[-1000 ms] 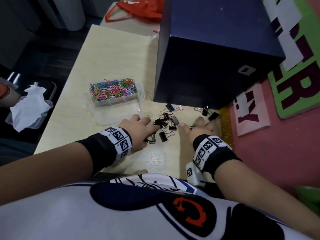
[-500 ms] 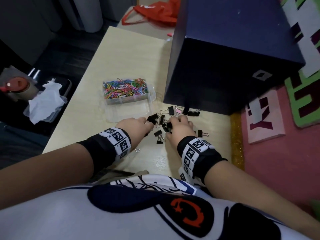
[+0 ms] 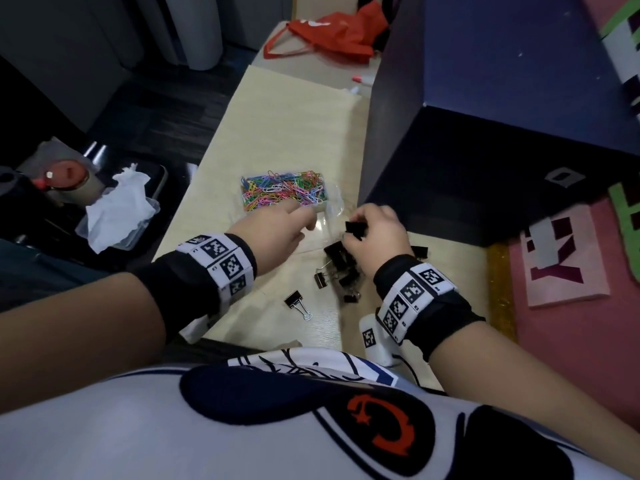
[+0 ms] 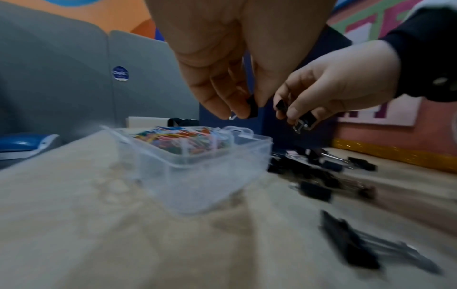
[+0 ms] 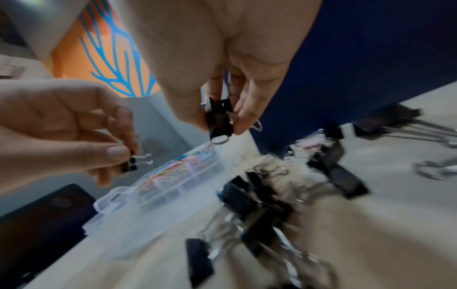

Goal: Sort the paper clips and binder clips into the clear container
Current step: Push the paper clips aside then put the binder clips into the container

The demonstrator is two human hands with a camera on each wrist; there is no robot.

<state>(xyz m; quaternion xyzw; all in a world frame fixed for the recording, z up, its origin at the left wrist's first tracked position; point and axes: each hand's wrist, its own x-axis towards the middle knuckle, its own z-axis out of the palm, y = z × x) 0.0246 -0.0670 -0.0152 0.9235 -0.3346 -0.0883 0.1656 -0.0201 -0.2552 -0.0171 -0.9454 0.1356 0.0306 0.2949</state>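
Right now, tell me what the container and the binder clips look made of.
Container: clear, slightly cloudy plastic by its look; the table shows through its walls.
Binder clips: likely metal, black matte bodies with shiny silver wire handles that glint.

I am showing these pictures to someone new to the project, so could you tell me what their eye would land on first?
Probably the colourful paper clips, filling the far compartment of the clear container at mid-table. Next, the two hands above it: the left hand pinches a small binder clip and the right hand holds black binder clips. More loose binder clips lie on the table beside the big dark blue box.
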